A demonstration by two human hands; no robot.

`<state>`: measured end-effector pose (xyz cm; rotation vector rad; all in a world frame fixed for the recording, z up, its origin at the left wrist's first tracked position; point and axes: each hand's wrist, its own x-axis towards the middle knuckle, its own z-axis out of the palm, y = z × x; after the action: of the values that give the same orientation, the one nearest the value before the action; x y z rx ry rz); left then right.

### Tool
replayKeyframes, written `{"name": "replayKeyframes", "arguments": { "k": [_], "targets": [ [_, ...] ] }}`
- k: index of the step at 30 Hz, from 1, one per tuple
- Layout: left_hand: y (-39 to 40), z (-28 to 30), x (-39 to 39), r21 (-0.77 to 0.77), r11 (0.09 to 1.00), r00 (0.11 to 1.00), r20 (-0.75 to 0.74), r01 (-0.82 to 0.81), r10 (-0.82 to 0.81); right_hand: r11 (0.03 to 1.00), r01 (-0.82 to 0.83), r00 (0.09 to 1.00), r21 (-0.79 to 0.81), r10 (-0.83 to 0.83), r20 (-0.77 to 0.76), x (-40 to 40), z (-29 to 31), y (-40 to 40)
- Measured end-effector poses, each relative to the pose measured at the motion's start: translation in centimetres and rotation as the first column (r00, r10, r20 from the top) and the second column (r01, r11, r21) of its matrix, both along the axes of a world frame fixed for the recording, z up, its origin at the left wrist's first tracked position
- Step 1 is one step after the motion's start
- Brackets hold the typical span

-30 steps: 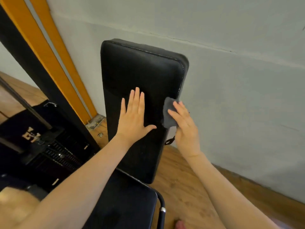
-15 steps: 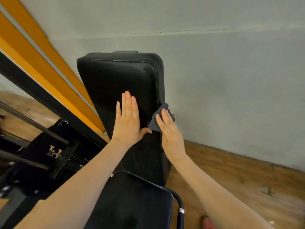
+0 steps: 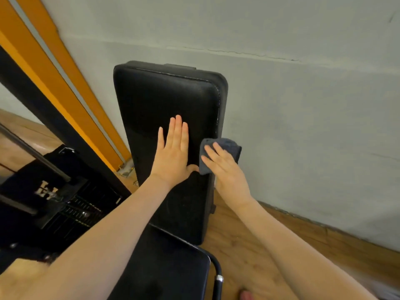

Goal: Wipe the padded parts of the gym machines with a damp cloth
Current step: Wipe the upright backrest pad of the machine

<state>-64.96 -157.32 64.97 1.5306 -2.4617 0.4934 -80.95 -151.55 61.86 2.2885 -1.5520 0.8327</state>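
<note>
Head view. An upright black back pad (image 3: 164,100) stands close to a grey wall (image 3: 303,105), its stitched top edge toward the wall and its lower end meeting a black seat pad (image 3: 164,269) at the bottom of the frame.

The left hand (image 3: 173,156) lies flat on the face of the back pad, palm down, its fingers (image 3: 178,131) straight and held close together, pointing up the pad; the thumb reaches sideways toward the cloth and nearly touches its lower corner.

The right hand (image 3: 227,169) is at the pad's right edge and presses a dark grey cloth (image 3: 225,148) against that edge. The cloth is bunched and wraps over the corner of the pad, part on the front face and part on the side. Two straight fingers (image 3: 213,152) lie on top of the cloth, so the cloth sits between them and the padding and projects beyond the fingertips, up and toward the wall. Whether the thumb curls under the cloth cannot be told.

To the left stand an orange-and-black frame post (image 3: 71,94) and a black weight stack (image 3: 71,211). A black tube with a chrome collar (image 3: 218,278) curves beside the seat pad above a wooden floor (image 3: 249,245).
</note>
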Motion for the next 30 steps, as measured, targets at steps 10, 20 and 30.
{"name": "replayKeyframes", "arguments": {
  "k": [10, 20, 30],
  "targets": [
    [2.5, -5.3, 1.9, 0.27, 0.955, 0.914, -0.346, -0.122, 0.214, 0.99, -0.008, 0.999, -0.14, 0.003, -0.038, 2.0, 7.6, -0.5],
    [3.3, -8.1, 6.1, 0.483, 0.866, 0.85, -0.394, -0.134, 0.351, 0.988, 0.11, 0.834, 0.111, -0.03, -0.552, 3.5, 2.4, 0.5],
    [1.3, -9.5, 5.5, 0.529, 0.834, 0.731, -0.504, -0.16, 0.46, 0.976, 0.044, 0.475, 0.215, 0.169, -0.864, 9.5, 9.1, -5.3]
  ]
}}
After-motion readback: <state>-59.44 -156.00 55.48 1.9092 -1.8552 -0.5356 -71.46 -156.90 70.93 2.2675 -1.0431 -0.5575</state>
